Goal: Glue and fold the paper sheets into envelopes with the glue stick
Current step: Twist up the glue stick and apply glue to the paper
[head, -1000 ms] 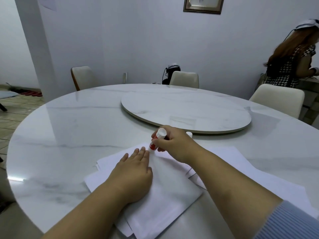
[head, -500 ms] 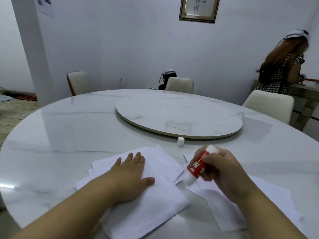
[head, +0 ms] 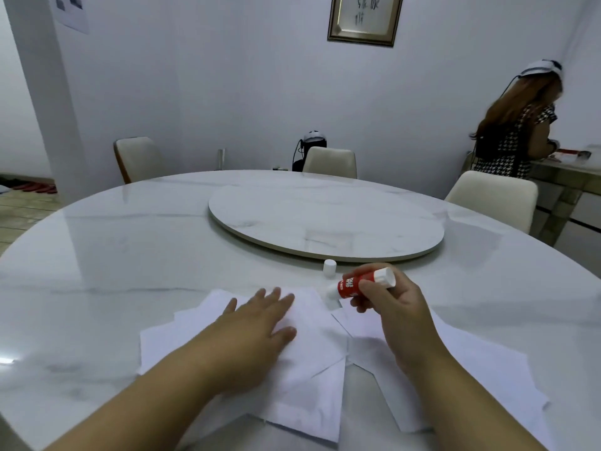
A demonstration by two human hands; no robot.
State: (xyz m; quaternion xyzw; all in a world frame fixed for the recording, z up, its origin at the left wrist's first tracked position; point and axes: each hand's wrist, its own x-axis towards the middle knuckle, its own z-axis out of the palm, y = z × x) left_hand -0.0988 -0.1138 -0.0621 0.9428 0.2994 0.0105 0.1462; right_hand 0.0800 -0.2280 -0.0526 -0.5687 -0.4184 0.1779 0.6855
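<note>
Head view: my two bare hands over a round marble table (head: pixel 97 255), listed near to far.
Left hand (head: pixel 257 330): mine, laid flat with fingers spread wide, palm down, pressing on the folded sheet.
Folded sheet (head: pixel 312 379): white paper under my left hand, its flaps folded inward so the creases meet at a point near its right edge; more white paper shows beneath it at the left.
Loose sheets (head: pixel 471 385): white paper spread on the table to the right, under my right forearm, overlapping one another.
Right hand (head: pixel 393 307): mine, fingers curled closed around the glue stick, raised above the paper.
Glue stick (head: pixel 361 284): red label, white ends, held tilted; its lower white tip points down and left, just beside the top right corner of the folded sheet. I cannot tell whether the tip touches the paper.
Cap (head: pixel 329 267): small white cylinder standing upright on the table, just beyond the glue stick, apart from it.
Turntable (head: pixel 325 222): round marble disc at the table's middle, just beyond the cap.
Chairs (head: pixel 330 162): pale seats around the far side of the table.
Person (head: pixel 517 131): stands at the far right, turned away, at a counter.
Frame (head: pixel 364 19): hangs on the back wall.
</note>
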